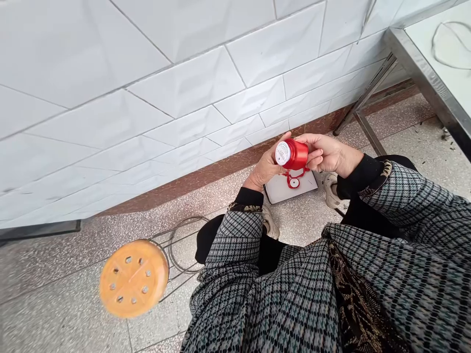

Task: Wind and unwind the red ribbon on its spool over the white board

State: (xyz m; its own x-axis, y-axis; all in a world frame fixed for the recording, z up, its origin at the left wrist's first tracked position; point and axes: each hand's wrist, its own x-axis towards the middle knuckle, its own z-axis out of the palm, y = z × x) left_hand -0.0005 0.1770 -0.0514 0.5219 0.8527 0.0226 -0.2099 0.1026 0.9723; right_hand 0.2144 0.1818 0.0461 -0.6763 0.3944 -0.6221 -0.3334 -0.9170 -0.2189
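Both hands hold a red cylinder point(299, 155) with a ridged rim, its round white label with small print turned toward me. Around the labelled end, on the left, my left hand point(267, 168) is closed. From the other side my right hand point(329, 153) grips the body, with its fingers curled against it. Just below hangs or lies a red part point(293, 182) with a white disc in it; whether it is joined to the cylinder I cannot tell. Under that, a white flat box or board point(277, 192) with a dark edge is on the floor between my feet.
To the left, a stool with a round orange seat point(134, 278) and wire legs lies tipped on the speckled floor point(55, 294). A white tiled wall point(184, 88) runs ahead. At the upper right stands a metal-framed table point(423, 63) with a thin cable point(437, 54) on it.
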